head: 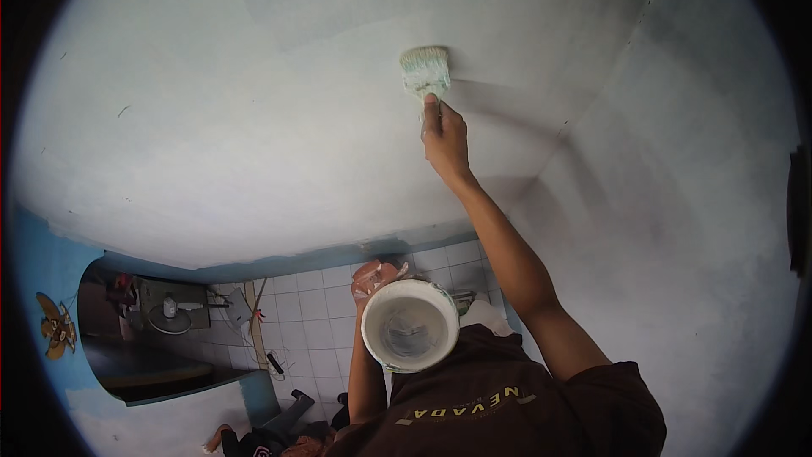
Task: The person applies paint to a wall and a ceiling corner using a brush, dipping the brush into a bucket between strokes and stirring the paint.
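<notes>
A wide paintbrush (425, 73) with pale, paint-crusted bristles lies against the whitish wall (285, 108). My right hand (446, 139) grips its handle, thumb on the side facing me, arm stretched out. Close to my chest, my left hand (374, 278), smeared with white paint, is at the far left side of a white round bucket (411, 325). The bucket's rim hides part of that hand, so its hold on the bucket is only partly visible. Grey-white streaks show inside the bucket.
A wall corner (593, 98) runs down on the right. Below are a tiled floor (311, 311), a blue wall strip (266, 266), a fan (170, 319) beyond an opening, and a black power strip with cables (275, 364). Another person (273, 435) is at the bottom left.
</notes>
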Action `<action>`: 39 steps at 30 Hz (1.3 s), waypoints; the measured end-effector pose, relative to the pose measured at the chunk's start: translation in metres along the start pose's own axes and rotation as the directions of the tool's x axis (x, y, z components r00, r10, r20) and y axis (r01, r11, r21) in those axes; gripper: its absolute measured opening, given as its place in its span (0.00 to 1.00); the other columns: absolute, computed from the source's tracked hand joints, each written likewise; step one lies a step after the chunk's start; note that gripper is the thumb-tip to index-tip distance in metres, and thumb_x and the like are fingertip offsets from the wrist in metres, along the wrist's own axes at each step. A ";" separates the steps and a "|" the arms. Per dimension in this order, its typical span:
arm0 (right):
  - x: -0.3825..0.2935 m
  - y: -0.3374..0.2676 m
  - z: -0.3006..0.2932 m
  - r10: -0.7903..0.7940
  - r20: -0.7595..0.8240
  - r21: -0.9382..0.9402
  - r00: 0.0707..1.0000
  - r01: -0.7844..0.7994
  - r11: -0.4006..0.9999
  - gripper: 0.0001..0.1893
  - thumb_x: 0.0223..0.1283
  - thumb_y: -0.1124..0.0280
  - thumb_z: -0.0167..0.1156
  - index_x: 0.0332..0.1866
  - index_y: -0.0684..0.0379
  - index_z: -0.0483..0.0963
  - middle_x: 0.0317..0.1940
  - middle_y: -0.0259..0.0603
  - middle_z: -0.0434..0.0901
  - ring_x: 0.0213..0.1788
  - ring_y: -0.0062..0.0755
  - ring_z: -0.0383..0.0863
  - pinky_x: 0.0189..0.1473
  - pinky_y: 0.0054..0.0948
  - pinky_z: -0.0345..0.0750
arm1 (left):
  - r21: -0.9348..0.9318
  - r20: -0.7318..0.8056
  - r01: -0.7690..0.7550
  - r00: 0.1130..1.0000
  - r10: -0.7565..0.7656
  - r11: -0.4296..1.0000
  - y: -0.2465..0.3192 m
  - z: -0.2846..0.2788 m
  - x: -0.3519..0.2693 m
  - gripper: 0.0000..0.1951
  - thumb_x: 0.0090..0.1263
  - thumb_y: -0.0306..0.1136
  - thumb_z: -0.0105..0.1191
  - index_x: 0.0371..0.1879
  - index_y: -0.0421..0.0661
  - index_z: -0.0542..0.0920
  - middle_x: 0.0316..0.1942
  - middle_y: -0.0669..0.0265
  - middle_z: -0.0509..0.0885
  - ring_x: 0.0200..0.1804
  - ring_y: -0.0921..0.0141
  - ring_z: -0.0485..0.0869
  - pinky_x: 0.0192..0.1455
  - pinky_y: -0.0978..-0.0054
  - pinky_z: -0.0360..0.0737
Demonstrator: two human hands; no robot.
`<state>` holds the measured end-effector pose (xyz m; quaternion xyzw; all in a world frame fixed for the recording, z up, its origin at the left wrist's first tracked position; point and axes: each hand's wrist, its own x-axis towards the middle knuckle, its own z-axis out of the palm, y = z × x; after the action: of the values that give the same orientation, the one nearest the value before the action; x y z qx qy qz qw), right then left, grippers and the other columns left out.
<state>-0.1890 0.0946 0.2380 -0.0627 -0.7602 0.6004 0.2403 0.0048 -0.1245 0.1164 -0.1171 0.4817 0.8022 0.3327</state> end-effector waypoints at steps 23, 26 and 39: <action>0.006 0.085 0.005 0.551 0.176 0.145 0.816 -0.575 0.805 0.18 0.77 0.60 0.45 0.31 0.59 0.68 0.16 0.32 0.67 0.15 0.23 0.66 0.17 0.27 0.63 | 0.002 -0.031 -0.029 0.999 0.029 1.000 0.007 -0.008 -0.005 0.16 0.73 0.44 0.58 0.31 0.43 0.85 0.26 0.64 0.85 0.25 0.71 0.84 0.30 0.72 0.83; 0.004 0.005 -0.022 0.314 0.162 0.136 0.935 -0.337 0.932 0.21 0.79 0.55 0.46 0.29 0.58 0.68 0.14 0.29 0.65 0.15 0.19 0.64 0.18 0.24 0.63 | -0.010 -0.025 -0.011 1.000 0.011 1.000 0.003 -0.004 -0.004 0.16 0.72 0.44 0.58 0.31 0.43 0.85 0.27 0.64 0.85 0.25 0.70 0.84 0.30 0.72 0.83; -0.037 0.195 0.040 0.110 -0.088 -0.389 0.990 -0.135 0.911 0.20 0.77 0.55 0.43 0.51 0.61 0.76 0.37 0.63 0.83 0.38 0.71 0.81 0.39 0.57 0.77 | -0.028 -0.048 0.013 0.999 -0.014 1.000 -0.005 -0.011 -0.020 0.16 0.72 0.45 0.59 0.32 0.43 0.86 0.27 0.64 0.86 0.25 0.70 0.84 0.30 0.71 0.84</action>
<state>-0.2122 0.0979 0.0364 -0.1765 -0.8519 0.4467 0.2089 0.0214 -0.1403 0.1177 -0.1441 0.4775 0.8036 0.3248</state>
